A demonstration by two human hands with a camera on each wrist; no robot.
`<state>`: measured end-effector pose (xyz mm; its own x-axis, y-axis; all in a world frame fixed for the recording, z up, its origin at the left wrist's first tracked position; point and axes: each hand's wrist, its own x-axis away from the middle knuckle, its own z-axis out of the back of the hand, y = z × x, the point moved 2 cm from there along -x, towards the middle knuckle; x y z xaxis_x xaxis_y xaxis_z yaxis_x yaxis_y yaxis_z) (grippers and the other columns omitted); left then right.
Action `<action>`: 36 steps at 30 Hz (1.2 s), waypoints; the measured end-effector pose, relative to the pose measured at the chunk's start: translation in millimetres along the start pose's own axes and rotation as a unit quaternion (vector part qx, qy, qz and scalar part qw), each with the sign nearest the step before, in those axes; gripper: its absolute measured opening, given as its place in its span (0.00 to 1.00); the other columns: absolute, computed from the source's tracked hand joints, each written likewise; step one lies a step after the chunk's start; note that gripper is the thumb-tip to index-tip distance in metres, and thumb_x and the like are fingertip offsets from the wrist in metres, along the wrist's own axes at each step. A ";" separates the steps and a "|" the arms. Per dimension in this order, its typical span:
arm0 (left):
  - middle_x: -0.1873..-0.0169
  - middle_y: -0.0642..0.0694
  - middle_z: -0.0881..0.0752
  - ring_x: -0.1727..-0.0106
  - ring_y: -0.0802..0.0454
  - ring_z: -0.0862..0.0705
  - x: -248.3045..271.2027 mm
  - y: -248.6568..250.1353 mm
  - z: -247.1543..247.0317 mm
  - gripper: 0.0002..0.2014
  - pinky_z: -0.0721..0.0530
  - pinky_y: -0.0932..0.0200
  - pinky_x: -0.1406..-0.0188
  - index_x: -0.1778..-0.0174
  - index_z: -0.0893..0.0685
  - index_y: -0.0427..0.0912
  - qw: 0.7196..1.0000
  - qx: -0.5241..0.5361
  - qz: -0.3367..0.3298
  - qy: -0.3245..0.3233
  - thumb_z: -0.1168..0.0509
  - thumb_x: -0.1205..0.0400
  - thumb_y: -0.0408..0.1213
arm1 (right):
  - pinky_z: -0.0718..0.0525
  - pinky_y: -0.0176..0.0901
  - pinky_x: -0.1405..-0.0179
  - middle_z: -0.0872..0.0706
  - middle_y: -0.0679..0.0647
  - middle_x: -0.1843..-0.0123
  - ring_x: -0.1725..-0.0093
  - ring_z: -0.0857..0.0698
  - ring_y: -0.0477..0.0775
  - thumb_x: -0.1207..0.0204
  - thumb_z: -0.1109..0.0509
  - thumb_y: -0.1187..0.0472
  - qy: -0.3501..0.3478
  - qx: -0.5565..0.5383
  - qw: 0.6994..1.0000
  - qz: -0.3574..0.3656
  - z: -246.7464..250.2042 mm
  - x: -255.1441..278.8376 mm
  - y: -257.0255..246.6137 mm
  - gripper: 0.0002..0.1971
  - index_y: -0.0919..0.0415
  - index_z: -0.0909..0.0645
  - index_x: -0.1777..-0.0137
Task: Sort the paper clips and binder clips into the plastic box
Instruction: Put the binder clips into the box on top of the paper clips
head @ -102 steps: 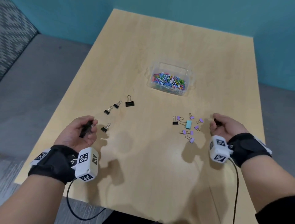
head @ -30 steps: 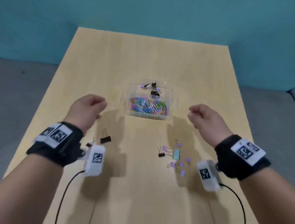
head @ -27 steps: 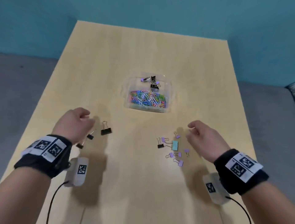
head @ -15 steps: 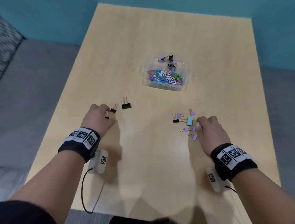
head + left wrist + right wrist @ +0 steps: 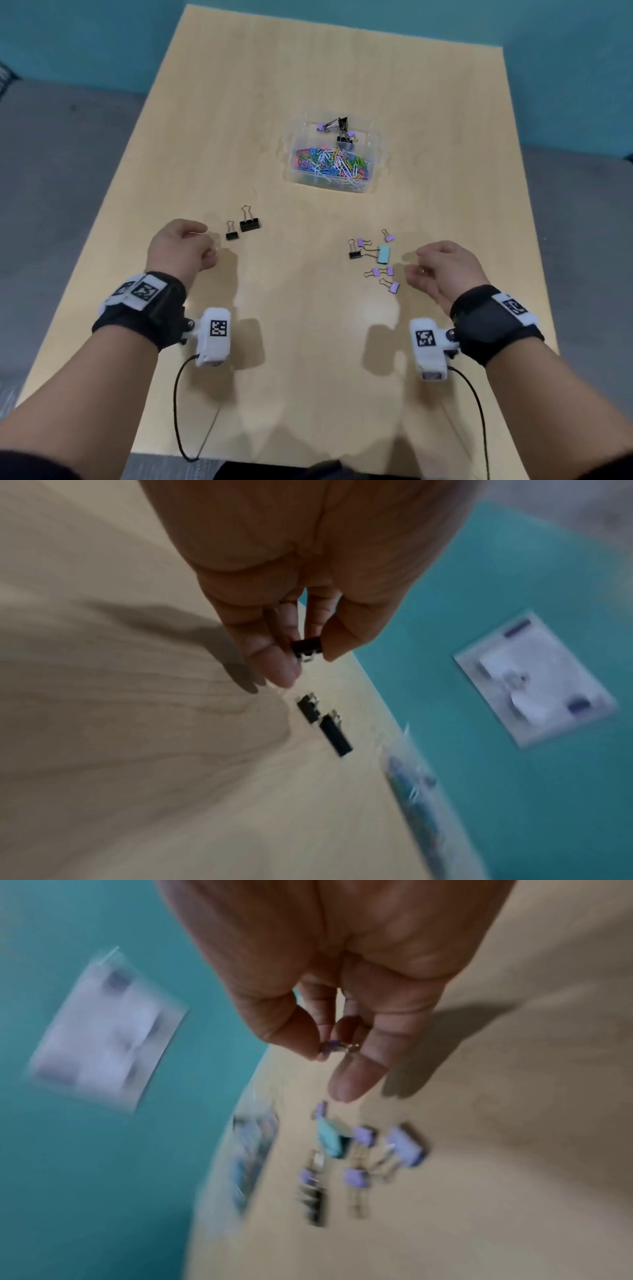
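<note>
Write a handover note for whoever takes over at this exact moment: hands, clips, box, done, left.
Left hand pinches a small black binder clip.
Right hand pinches a small purple binder clip.
Plastic box: paper clips fill the near compartment, a few binder clips lie in the far one.
Left on the table: two black clips by the left hand, a purple, teal and black cluster by the right.
</note>
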<state>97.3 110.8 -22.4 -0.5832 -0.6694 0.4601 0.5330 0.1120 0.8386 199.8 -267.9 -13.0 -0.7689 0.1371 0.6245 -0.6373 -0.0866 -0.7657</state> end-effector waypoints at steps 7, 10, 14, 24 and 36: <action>0.61 0.40 0.22 0.65 0.49 0.24 -7.2 -9.6 10.2 0.12 0.18 0.57 0.58 0.55 0.23 0.37 0.934 0.303 0.186 -0.031 0.51 0.19 0.23 | 0.27 0.38 0.75 0.19 0.57 0.66 0.74 0.28 0.51 0.29 0.47 0.75 -0.026 -0.257 0.956 -0.137 14.6 3.4 16.5 0.17 0.65 0.19 0.47; 0.68 0.44 0.25 0.71 0.52 0.26 -11.5 -12.2 10.2 0.05 0.18 0.59 0.71 0.60 0.24 0.38 0.957 0.233 0.172 -0.018 0.42 0.20 0.28 | 0.37 0.41 0.76 0.27 0.53 0.72 0.76 0.34 0.51 0.25 0.35 0.61 -0.015 -0.062 0.995 -0.077 6.3 7.7 19.9 0.07 0.62 0.19 0.50; 0.71 0.45 0.22 0.75 0.51 0.28 -15.1 -5.6 4.9 0.08 0.27 0.59 0.79 0.54 0.19 0.37 0.999 -0.021 0.034 -0.018 0.31 0.23 0.38 | 0.28 0.41 0.71 0.18 0.47 0.58 0.64 0.19 0.48 0.29 0.28 0.42 -0.086 0.421 0.898 0.090 -13.6 21.3 23.6 0.19 0.49 0.28 0.45; 0.66 0.45 0.18 0.68 0.47 0.20 -18.5 7.3 -25.5 0.13 0.27 0.55 0.73 0.51 0.27 0.47 0.868 -0.467 -0.152 -0.074 0.31 0.23 0.47 | 0.27 0.44 0.72 0.19 0.53 0.65 0.70 0.23 0.53 0.23 0.33 0.48 -0.081 0.536 0.830 0.134 -19.2 17.8 27.5 0.13 0.53 0.34 0.58; 0.66 0.40 0.16 0.66 0.45 0.20 -18.0 10.6 -25.8 0.07 0.28 0.55 0.72 0.61 0.24 0.41 0.886 -0.445 -0.113 -0.061 0.35 0.26 0.41 | 0.29 0.42 0.76 0.20 0.60 0.68 0.74 0.27 0.53 0.27 0.44 0.68 -0.047 0.145 0.988 0.014 -0.7 18.0 26.1 0.08 0.60 0.24 0.56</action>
<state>129.3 105.1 -29.3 -0.7698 -0.5109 0.3826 0.6348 -0.6754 0.3754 169.4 -267.0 -21.9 -0.7794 0.0401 0.6252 -0.5927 -0.3707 -0.7151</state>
